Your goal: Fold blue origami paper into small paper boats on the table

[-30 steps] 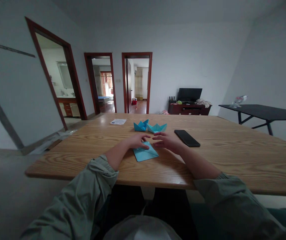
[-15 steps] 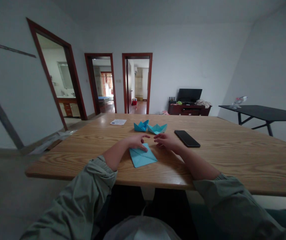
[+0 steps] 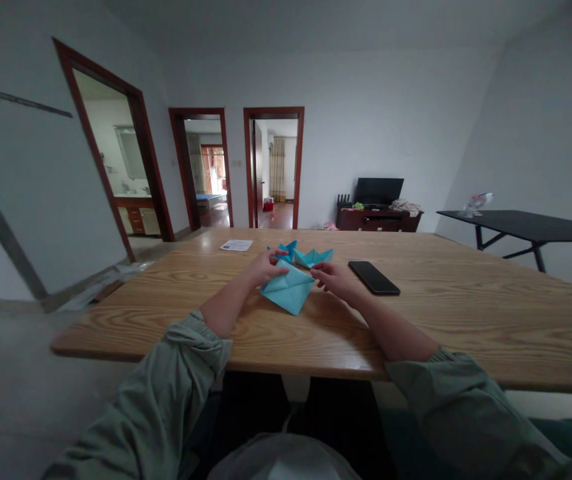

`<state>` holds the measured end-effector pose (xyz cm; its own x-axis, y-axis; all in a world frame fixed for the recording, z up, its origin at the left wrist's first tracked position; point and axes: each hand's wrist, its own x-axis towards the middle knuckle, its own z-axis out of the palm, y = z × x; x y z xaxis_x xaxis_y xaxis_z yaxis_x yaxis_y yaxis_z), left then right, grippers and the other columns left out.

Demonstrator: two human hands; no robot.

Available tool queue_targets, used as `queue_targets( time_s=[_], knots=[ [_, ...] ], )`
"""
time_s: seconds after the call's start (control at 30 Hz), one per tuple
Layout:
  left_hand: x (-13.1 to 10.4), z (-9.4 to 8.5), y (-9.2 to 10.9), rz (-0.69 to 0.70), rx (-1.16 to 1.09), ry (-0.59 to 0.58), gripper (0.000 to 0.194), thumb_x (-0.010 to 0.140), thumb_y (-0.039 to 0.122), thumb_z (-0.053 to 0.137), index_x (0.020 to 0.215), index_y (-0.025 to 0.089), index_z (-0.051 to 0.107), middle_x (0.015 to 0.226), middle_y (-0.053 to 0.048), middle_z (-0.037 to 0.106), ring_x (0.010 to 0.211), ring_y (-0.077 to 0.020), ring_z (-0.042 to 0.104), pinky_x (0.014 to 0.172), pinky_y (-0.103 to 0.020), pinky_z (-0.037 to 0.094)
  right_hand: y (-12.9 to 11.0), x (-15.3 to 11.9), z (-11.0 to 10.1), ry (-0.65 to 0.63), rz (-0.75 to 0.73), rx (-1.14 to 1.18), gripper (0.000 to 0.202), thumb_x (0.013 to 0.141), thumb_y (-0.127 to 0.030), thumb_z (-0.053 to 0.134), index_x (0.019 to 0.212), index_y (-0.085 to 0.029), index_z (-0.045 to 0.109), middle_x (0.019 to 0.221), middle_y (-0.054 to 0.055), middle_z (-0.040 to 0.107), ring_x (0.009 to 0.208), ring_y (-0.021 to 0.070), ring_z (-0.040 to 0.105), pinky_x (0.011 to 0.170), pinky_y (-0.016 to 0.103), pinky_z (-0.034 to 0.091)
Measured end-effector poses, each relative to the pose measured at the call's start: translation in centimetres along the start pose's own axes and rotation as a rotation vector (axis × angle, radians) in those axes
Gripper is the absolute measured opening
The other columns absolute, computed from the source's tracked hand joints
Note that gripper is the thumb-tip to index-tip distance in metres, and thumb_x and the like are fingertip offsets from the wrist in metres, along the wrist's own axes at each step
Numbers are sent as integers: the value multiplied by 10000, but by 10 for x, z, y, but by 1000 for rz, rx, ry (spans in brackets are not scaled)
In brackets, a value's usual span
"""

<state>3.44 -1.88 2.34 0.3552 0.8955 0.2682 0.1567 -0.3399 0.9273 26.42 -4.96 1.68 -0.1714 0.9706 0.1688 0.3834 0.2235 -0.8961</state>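
A light blue folded paper [image 3: 290,291] is tilted up off the table in front of me, creases crossing its face. My left hand [image 3: 265,267] grips its upper left edge, thumb on the near face and fingers behind. At the paper's right corner, my right hand [image 3: 335,279] has its fingertips pinched together on the edge. Just beyond stand two folded paper boats: a deeper blue one [image 3: 290,249], partly hidden by my left hand, and a paler one [image 3: 315,257] to its right.
A black phone [image 3: 374,277] lies to the right of my right hand on the wooden table [image 3: 466,313]. A small printed card [image 3: 237,245] rests at the far left of the tabletop. Behind the table are a cabinet with a monitor [image 3: 380,191] and a black side table [image 3: 531,225].
The paper has been lifted from the table and turned, one corner now pointing toward me. My left hand moved up along it, and my right hand closed on its right corner.
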Motion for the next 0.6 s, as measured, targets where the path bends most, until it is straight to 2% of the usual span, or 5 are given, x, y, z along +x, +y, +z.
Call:
queue_targets(
  time_s=[0.07,0.2,0.3,0.4,0.6],
  knots=[
    [-3,3,4,23,-37,-39,630,606,271,801,1164,122,549,737,-13,603,643,-123,572,598,-239,451,-1,-2,-1,-42,20,74,302,829,-410,609,1017,-174,618,878,58,651,679,120,588,540,201,461],
    [-8,9,12,50,-32,-94,635,593,322,813,1141,122,560,678,20,574,612,-102,546,567,-214,425,-4,-8,-1,-258,59,224,351,763,-432,688,1003,-177,665,938,66,673,799,155,614,648,235,496],
    [-7,10,11,68,72,-145,618,585,364,813,1107,115,597,597,52,504,530,-71,460,492,-187,345,-5,-11,1,-359,42,266,349,735,-408,721,970,-152,690,914,67,686,764,148,610,680,248,486],
    [-5,9,7,59,175,-209,597,593,403,800,1090,118,631,555,59,474,505,-65,422,471,-189,304,-4,-10,2,-304,-2,191,352,715,-414,731,928,-134,706,848,56,688,701,135,587,644,243,460],
    [-7,9,7,-64,178,-317,543,594,399,796,1051,147,648,740,9,626,574,-80,535,528,-203,397,-4,-6,-1,-91,-20,202,423,707,-407,721,1056,-170,682,838,38,686,714,143,589,646,245,453]
  ],
)
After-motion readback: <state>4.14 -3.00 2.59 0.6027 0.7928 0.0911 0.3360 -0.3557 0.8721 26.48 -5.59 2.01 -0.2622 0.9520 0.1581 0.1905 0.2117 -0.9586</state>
